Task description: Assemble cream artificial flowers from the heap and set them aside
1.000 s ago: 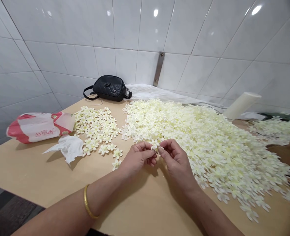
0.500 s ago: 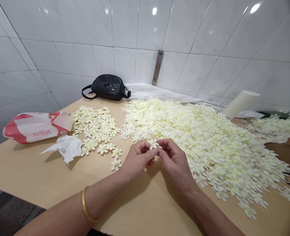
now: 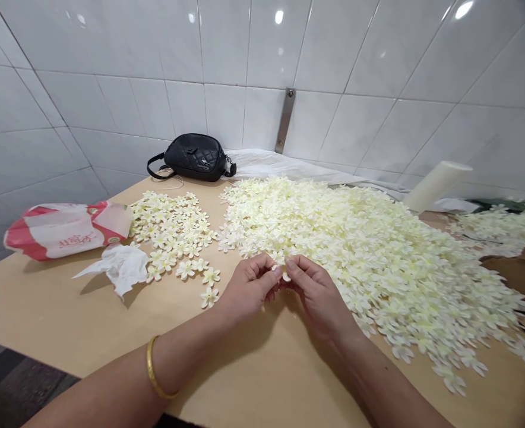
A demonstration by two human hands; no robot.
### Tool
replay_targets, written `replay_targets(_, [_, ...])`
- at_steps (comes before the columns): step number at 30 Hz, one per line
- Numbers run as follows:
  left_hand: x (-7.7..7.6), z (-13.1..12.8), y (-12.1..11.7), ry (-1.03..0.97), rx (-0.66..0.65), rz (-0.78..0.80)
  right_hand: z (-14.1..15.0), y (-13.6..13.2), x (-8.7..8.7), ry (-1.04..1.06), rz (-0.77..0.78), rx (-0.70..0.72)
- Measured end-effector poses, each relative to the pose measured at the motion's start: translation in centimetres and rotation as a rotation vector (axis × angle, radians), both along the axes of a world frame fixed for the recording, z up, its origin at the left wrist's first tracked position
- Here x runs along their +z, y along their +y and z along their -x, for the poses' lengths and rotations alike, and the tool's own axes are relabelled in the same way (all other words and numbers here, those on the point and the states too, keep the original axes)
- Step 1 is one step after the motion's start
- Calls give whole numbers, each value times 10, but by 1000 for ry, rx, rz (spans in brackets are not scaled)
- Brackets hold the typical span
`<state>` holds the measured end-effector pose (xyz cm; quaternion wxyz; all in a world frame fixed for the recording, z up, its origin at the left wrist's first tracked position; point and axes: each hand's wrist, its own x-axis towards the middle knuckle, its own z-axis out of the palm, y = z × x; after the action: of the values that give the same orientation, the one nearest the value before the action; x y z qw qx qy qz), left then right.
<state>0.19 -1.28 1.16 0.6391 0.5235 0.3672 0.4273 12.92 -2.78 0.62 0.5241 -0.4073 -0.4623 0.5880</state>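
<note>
The left hand (image 3: pixel 248 284) and the right hand (image 3: pixel 316 296) are together just above the table (image 3: pixel 84 321), fingertips meeting on a small cream flower (image 3: pixel 280 271) that is mostly hidden by the fingers. A tiny object like this seems to call for a fingertip pinch rather than a full grip, and holding it from both sides keeps it steady and in plain view. The wrists angle inward, so the forearms converge on that one point, with a gold bangle (image 3: pixel 154 368) on the left wrist. The flower sits right at the near edge of a large loose heap of cream flowers (image 3: pixel 356 255), which spreads across the table to the right of the hands. To the left lies a smaller, flatter group of flowers (image 3: pixel 168 229), separated from the heap by a narrow strip of table, which suggests the two are being kept as distinct lots. A few single flowers (image 3: pixel 209 297) lie at its near end. Farther left are a crumpled tissue (image 3: pixel 120 267) and a red-and-white packet (image 3: pixel 66 229), while a black quilted bag (image 3: pixel 194 157) sits back against the white tile wall (image 3: pixel 111 59), well out of the flowers' way.
</note>
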Motion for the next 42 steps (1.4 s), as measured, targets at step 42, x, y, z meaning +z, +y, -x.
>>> replay_targets(42, [-1, 7, 7, -276, -75, 250, -6, -4, 3, -1084, -714, -196])
